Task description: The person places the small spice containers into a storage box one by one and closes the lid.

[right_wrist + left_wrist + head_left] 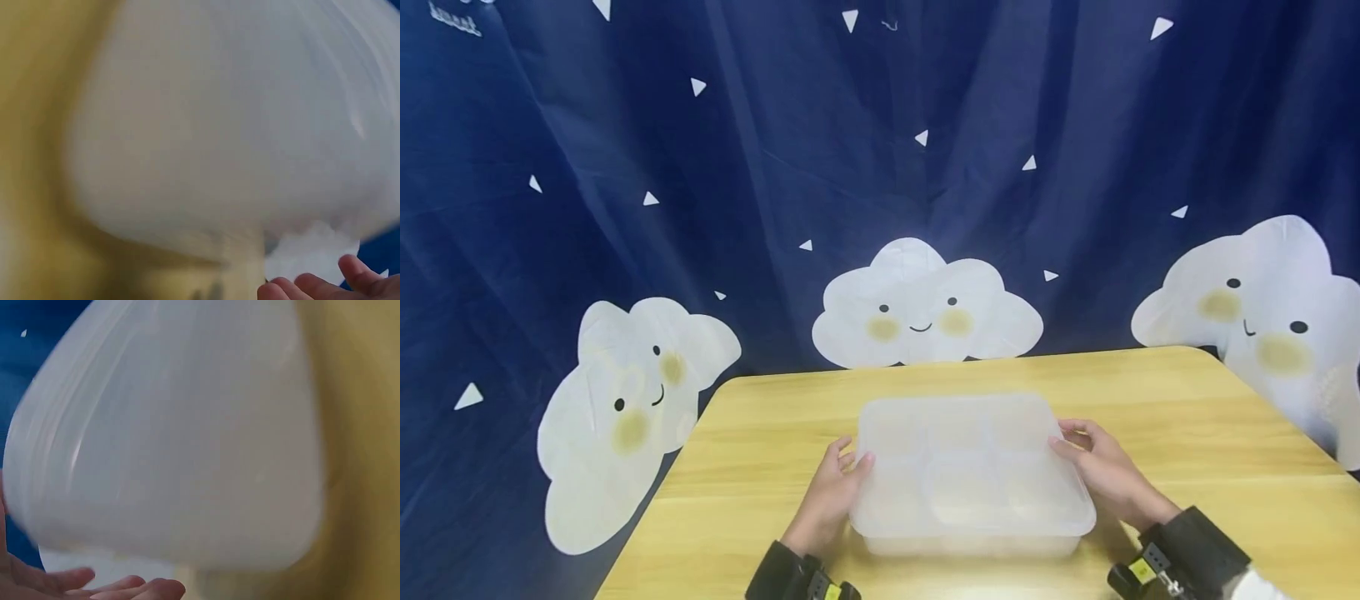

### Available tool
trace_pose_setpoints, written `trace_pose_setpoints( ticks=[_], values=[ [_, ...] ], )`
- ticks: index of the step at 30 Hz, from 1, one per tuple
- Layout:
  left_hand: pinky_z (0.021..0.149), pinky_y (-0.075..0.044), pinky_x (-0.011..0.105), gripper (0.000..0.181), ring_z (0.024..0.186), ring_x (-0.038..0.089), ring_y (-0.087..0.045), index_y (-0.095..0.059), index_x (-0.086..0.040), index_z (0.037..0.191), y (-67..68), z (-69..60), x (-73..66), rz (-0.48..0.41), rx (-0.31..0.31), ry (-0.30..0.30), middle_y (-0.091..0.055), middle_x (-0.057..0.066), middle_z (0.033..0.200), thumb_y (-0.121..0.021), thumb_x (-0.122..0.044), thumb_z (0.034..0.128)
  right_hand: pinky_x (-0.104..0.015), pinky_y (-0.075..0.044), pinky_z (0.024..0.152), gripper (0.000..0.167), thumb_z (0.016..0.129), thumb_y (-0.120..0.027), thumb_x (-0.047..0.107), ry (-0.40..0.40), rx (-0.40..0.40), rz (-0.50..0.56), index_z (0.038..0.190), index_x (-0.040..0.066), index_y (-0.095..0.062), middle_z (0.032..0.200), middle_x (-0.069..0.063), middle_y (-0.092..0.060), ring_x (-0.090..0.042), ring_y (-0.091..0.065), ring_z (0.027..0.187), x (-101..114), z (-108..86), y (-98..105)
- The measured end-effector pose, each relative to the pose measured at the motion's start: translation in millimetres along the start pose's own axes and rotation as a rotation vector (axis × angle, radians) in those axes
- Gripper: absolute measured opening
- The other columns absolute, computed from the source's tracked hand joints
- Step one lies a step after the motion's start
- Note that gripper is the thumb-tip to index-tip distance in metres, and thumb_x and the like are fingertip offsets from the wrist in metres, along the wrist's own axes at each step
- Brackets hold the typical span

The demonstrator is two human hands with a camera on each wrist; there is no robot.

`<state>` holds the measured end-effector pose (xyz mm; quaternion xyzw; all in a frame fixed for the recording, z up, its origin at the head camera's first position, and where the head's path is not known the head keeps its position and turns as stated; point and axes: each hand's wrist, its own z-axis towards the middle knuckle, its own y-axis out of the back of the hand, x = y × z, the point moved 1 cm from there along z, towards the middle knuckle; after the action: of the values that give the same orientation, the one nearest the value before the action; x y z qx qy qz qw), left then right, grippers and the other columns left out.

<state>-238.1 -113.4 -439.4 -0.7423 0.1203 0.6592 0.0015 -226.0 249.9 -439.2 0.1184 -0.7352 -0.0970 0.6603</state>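
A translucent white plastic food box with a lid lies over the table's near half. Dividers mark several compartments faintly through the lid. My left hand is at the box's left side, its thumb over the lid's edge. At the right side is my right hand, thumb likewise at the lid's edge. In the left wrist view, extended fingers show below the box wall. Loosely extended fingers also appear past the box's corner in the right wrist view. The box's contents cannot be made out.
The light wooden table has rounded far corners. Behind it hangs a dark blue curtain printed with white triangles and smiling clouds. Black straps with small devices are worn at both wrists.
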Motion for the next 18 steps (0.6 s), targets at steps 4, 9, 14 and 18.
trace_pose_setpoints(
  ticks=[4,9,14,18],
  values=[
    [0.107,-0.032,0.060,0.070,0.133,0.050,-0.033,-0.021,0.001,0.149,8.6,19.9,-7.5,-0.045,0.017,0.017,-0.031,0.032,0.146,-0.055,-0.034,0.0993,-0.059,-0.033,0.107,0.070,0.102,-0.049,0.032,0.004,0.061,-0.026,0.141,-0.016,-0.018,0.145,-0.037,-0.021,-0.052,-0.026,0.133,10,17.7,19],
    [0.109,-0.031,0.058,0.053,0.131,0.044,-0.039,-0.038,0.002,0.143,14.0,51.6,-11.8,-0.064,0.076,-0.030,-0.040,0.027,0.142,-0.053,-0.026,0.1009,-0.062,-0.034,0.105,0.071,0.101,-0.046,0.045,-0.025,0.149,-0.081,0.138,-0.013,-0.026,0.143,-0.036,-0.028,-0.055,-0.027,0.132,17,52.1,28],
    [0.099,-0.047,0.042,0.050,0.114,0.027,-0.056,-0.038,0.003,0.143,16.2,69.0,4.3,-0.133,0.222,-0.069,-0.046,0.023,0.138,-0.050,-0.021,0.1017,-0.060,-0.041,0.099,0.070,0.102,-0.034,0.053,-0.046,0.220,-0.077,0.134,-0.010,-0.037,0.133,-0.028,-0.044,-0.050,-0.040,0.126,7,75.2,14],
    [0.100,-0.046,0.041,0.047,0.120,0.032,-0.051,-0.034,0.001,0.146,16.4,66.4,26.7,-0.237,0.290,-0.058,-0.023,0.023,0.152,-0.046,-0.013,0.1023,-0.054,-0.050,0.092,0.076,0.102,-0.022,0.057,-0.063,0.337,0.049,0.133,-0.008,-0.048,0.123,-0.023,-0.058,-0.040,-0.056,0.114,-9,78.9,-4]
  ],
)
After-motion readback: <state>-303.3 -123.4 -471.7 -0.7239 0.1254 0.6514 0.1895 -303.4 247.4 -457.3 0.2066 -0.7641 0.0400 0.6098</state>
